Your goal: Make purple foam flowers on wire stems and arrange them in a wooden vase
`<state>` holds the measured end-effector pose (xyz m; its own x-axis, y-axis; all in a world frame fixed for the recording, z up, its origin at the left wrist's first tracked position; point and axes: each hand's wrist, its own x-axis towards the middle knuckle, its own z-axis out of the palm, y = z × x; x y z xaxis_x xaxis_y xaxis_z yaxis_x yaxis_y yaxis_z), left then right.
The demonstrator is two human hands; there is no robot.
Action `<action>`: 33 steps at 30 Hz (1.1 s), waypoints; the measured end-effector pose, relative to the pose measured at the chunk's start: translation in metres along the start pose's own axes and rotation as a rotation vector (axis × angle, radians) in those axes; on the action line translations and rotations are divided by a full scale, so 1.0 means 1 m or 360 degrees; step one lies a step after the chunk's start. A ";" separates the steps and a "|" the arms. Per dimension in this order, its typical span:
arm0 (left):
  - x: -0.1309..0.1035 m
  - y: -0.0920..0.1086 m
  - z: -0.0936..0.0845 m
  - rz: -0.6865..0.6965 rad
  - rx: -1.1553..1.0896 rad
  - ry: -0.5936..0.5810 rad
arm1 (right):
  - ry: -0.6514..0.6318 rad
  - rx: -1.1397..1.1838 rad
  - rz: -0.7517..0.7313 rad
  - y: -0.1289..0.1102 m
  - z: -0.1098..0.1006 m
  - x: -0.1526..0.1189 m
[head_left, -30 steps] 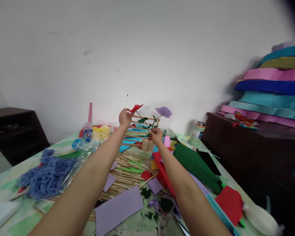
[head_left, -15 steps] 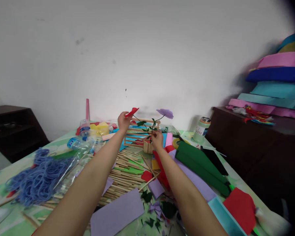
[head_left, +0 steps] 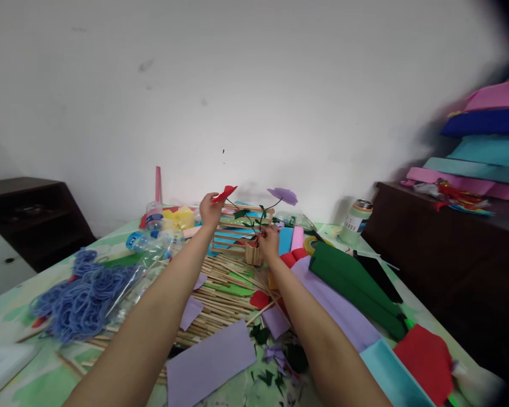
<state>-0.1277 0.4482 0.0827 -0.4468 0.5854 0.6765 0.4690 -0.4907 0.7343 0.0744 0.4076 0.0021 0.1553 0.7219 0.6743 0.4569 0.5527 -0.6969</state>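
At the far side of the table, my left hand [head_left: 211, 209] has its fingers closed on the edge of a red craft flower [head_left: 226, 194]. My right hand [head_left: 269, 240] pinches the dark stems [head_left: 258, 230] low down, just above a small pot made of wooden sticks [head_left: 253, 254]. A purple flower [head_left: 283, 196] leans out to the right on its own stem. Green leaves [head_left: 241, 214] sit along the stems. Behind them stands a little fence of wooden sticks [head_left: 227, 232]. My fingers partly hide where the stems meet the pot.
Many loose wooden sticks [head_left: 216, 305] cover the table's middle. Blue yarn [head_left: 89, 294] and a clear plastic bottle [head_left: 138, 242] lie left. Purple felt [head_left: 212, 362], a green felt roll [head_left: 352, 282] and a jar [head_left: 356, 220] are nearer the right. Stacked felt [head_left: 483, 147] rests on a dark cabinet [head_left: 449, 243].
The view has turned slightly to the left, so most things appear shifted right. Both hands keep their holds, and the flowers stay in nearly the same pose.
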 end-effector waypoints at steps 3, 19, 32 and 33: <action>-0.001 -0.002 0.001 0.0042 -0.0010 0.0054 | 0.0000 -0.0028 -0.0012 0.000 -0.001 -0.001; 0.005 -0.013 -0.003 0.0086 -0.0022 -0.0065 | 0.0051 0.0028 -0.0065 0.014 -0.002 -0.001; -0.001 -0.010 -0.012 0.0086 -0.0149 -0.0177 | 0.0155 0.0069 -0.0083 0.017 -0.005 -0.010; -0.002 -0.011 -0.013 0.0089 -0.0171 -0.0171 | 0.0173 0.0065 -0.0080 0.017 -0.006 -0.010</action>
<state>-0.1416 0.4443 0.0739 -0.3356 0.6179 0.7111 0.4039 -0.5875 0.7012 0.0855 0.4074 -0.0153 0.2282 0.6447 0.7296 0.4309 0.6051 -0.6695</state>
